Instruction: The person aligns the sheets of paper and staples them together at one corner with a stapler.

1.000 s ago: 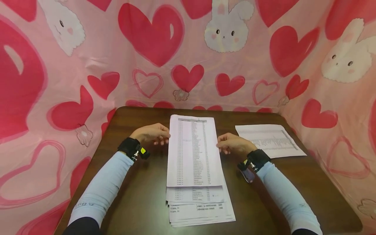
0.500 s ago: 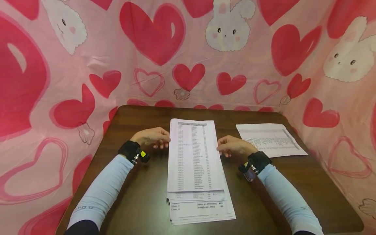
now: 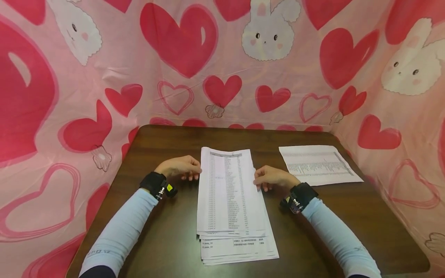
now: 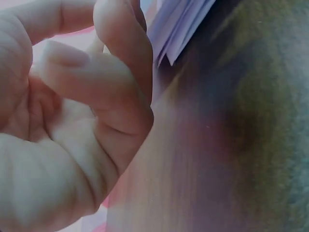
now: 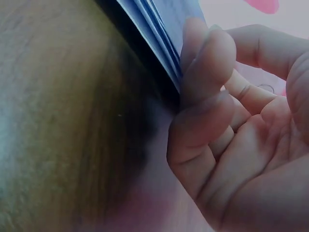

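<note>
A printed sheet of paper [image 3: 222, 193] with rows of text lies in the middle of the head view, over a stack of papers [image 3: 240, 251] whose near edges show below it. My left hand [image 3: 180, 166] pinches its left edge, and my right hand [image 3: 272, 177] pinches its right edge. Curled fingers of the left hand [image 4: 106, 92] appear beside the paper edges [image 4: 178, 29] in the left wrist view. From the right wrist, several layered edges of the paper stack [image 5: 149, 34] run up to the fingertips of the right hand [image 5: 231, 121].
Another printed sheet [image 3: 320, 166] lies apart on the right side of the brown wooden table [image 3: 149, 231]. A pink cloth [image 3: 128, 46] with hearts and rabbits hangs behind and beside the table. Both wrists wear black straps [image 3: 153, 179] with small cameras.
The pinched sheet has come nearer to me, covering more of the papers beneath. Both hands have moved the same way with it, and the right hand has shifted slightly left.
</note>
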Demonstrator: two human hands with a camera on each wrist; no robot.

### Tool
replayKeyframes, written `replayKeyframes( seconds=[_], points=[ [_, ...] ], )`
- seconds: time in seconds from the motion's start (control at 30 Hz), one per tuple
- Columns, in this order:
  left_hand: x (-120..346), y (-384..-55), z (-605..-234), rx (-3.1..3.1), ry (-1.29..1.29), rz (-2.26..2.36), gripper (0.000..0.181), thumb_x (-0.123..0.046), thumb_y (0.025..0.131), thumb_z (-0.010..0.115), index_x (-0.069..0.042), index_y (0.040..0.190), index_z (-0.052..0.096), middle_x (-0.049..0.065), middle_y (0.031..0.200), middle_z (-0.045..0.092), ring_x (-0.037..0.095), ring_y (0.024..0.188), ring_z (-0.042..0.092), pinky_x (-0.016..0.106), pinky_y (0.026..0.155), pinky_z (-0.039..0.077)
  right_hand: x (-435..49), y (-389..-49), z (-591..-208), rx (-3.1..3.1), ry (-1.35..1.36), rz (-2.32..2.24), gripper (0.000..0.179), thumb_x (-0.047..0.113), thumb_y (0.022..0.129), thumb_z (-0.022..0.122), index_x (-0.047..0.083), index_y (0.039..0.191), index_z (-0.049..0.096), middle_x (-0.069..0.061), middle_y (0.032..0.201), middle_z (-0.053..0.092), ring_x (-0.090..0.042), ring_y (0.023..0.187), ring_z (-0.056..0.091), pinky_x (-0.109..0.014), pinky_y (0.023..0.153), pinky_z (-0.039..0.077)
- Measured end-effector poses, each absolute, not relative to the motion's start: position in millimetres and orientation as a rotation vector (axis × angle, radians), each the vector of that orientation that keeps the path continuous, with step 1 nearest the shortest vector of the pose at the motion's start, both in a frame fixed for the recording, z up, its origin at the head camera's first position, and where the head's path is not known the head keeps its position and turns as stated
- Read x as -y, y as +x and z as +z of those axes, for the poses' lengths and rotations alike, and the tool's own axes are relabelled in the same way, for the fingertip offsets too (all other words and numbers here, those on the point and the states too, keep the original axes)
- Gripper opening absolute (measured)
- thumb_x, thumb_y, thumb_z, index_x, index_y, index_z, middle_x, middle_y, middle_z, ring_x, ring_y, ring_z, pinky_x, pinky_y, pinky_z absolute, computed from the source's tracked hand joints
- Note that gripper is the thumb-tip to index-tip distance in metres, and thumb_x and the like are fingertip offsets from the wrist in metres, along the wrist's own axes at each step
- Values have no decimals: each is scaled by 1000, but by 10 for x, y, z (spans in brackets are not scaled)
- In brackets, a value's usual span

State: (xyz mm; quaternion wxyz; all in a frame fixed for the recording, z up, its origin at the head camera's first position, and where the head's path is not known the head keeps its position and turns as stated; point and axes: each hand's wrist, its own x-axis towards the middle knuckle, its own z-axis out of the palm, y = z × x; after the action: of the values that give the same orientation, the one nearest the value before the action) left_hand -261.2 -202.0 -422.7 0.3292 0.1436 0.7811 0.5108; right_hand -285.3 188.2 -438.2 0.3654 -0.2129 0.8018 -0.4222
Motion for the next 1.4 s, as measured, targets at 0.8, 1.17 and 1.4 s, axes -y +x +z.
replayKeyframes(
  seconds=[0.8,1.17,1.4],
  points=[
    [1901,-2497,-4389,-2127,352,1203,21,-22,94,64,-5,86,71,12,75,67,20,56,55,25,45,35,-1915,-2685,-4415,-2139,-487,-1048,19,22,92,67,6,86,71,-15,75,69,-20,49,59,-25,44,39],
    [1902,-2483,-4383,-2187,349,1148,26,-29,94,64,-5,84,69,6,66,58,18,55,53,27,46,37,-1960,-2662,-4410,-2173,-446,-1041,24,26,89,71,4,80,72,-16,70,67,-18,43,55,-24,40,35],
    [1934,-2499,-4333,-2276,256,1307,39,-34,93,65,4,85,67,8,63,51,20,52,45,29,47,36,-1966,-2664,-4357,-2237,-421,-1036,29,27,88,72,1,74,67,-12,62,63,-17,41,49,-24,39,34]
  ],
)
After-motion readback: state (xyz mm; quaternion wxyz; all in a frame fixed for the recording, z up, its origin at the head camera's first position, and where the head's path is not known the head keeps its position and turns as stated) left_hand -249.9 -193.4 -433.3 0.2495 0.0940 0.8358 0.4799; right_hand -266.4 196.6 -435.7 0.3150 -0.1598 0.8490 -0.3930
